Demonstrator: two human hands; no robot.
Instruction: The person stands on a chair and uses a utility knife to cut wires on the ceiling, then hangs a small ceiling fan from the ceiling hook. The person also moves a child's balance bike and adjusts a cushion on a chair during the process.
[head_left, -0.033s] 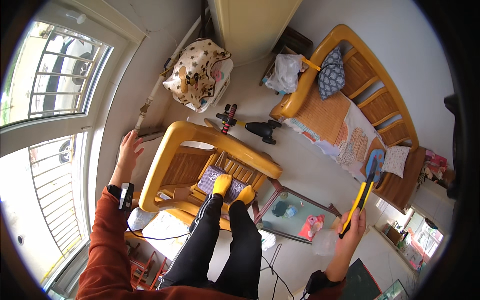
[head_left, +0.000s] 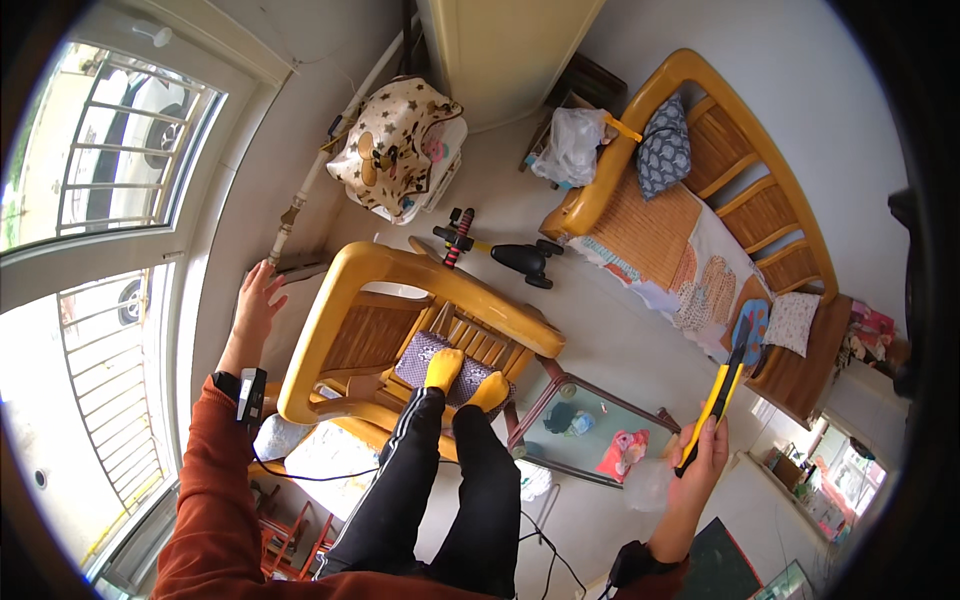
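My right hand [head_left: 702, 455] is wrapped round a long yellow-and-black handled tool [head_left: 716, 405], raised to the right. Its narrow dark end points up and away, where a blue oval piece with spots [head_left: 755, 322] shows; whether the two are joined I cannot tell. Off to the left, my left hand [head_left: 258, 305] is raised with fingers apart and nothing in it. It is close to the wall by the window, near the lower visible end of a pale pipe [head_left: 287, 228]; contact with either is unclear. My feet in yellow socks stand on a patterned cushion [head_left: 420, 355] on a wooden armchair [head_left: 345, 285].
Below lies a glass-topped table [head_left: 590, 430] with a pink packet [head_left: 624, 455]. A child's ride-on toy [head_left: 515, 262] stands on the floor. Beyond are a cloth-covered white appliance [head_left: 390, 150] and a wooden sofa [head_left: 690, 75]. Black cables [head_left: 545, 540] hang near my legs.
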